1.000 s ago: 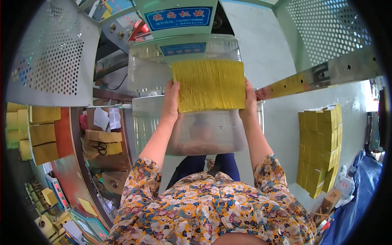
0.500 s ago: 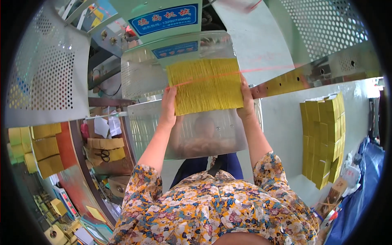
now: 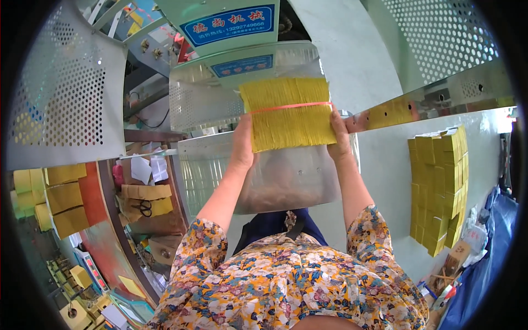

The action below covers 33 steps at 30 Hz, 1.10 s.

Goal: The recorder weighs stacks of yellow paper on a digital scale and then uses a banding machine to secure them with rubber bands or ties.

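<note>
A thick bundle of yellow paper pieces, with many thin edges facing up, is held level over the shiny metal table. A pink strap runs across its top from one side to the other. My left hand presses against the left end of the bundle. At the opposite end my right hand grips it, thumb along the side. Both hands are closed on the bundle between them; some fingers are hidden behind it.
A machine with a blue sign stands beyond the metal table. To the right a metal bar with holes juts out. Stacked yellow bundles sit on the floor at right. Scissors lie on a shelf at left.
The pink strap stretched far right past the bundle earlier; now it ends at the bundle's right side and lies across it. Both hands and the bundle have shifted slightly right in view.
</note>
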Each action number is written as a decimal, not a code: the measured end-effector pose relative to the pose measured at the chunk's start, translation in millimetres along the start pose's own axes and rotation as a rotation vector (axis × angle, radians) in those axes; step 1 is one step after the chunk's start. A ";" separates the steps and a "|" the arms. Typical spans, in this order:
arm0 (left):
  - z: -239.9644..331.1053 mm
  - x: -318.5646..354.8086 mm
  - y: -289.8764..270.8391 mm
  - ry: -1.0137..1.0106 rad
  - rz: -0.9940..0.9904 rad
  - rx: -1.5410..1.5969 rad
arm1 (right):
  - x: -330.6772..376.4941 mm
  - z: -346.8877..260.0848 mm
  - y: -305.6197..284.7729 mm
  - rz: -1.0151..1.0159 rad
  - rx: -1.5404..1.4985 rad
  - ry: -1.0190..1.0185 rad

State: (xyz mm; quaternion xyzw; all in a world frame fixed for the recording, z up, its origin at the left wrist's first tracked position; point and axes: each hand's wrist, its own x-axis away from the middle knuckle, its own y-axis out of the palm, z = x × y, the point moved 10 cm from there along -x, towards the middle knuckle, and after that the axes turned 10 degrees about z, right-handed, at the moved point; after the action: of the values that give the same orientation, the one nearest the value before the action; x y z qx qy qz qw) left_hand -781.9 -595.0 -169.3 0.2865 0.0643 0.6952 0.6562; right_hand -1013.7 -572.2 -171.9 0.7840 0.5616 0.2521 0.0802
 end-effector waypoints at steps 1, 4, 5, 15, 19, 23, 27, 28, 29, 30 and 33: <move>-3.7 -1.2 2.7 -0.011 -0.003 0.015 | 0.9 1.7 1.5 -0.008 -0.006 0.007; -1.6 -8.3 -10.1 0.051 0.049 -0.072 | -1.0 -0.1 5.3 -0.050 -0.031 0.001; -1.4 -10.1 -11.7 0.058 0.052 -0.076 | -2.1 -0.9 7.6 -0.055 -0.028 -0.014; -3.4 28.3 -28.9 0.119 0.174 -0.079 | 6.9 4.8 6.7 -0.146 -0.038 -0.010; -13.9 87.8 -77.7 0.121 0.340 -0.118 | 39.5 21.2 10.0 -0.201 0.014 0.018; 6.9 151.0 -74.1 0.193 0.363 -0.517 | 87.5 19.0 -14.2 -0.054 0.219 -0.127; 17.6 185.9 -115.6 0.191 0.581 -0.931 | 100.0 5.3 -53.6 0.115 0.500 -0.217; 20.5 188.7 -124.1 0.165 0.622 -1.008 | 98.1 1.4 -57.9 0.119 0.505 -0.219; 9.7 190.0 -135.6 0.053 0.618 -0.651 | 95.8 -4.6 -61.8 0.135 0.519 -0.229; 14.1 187.9 -144.6 0.051 0.615 -0.650 | 94.3 -9.0 -64.2 0.147 0.530 -0.238; 6.2 163.5 -174.3 -0.079 0.700 -0.235 | 67.0 5.9 -66.6 0.144 0.386 -0.049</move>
State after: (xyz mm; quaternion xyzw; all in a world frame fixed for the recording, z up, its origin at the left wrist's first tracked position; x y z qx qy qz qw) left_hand -622.2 -418.9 -194.0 0.2404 -0.1430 0.8686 0.4089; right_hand -1050.6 -485.8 -183.7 0.8288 0.5398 0.1260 -0.0762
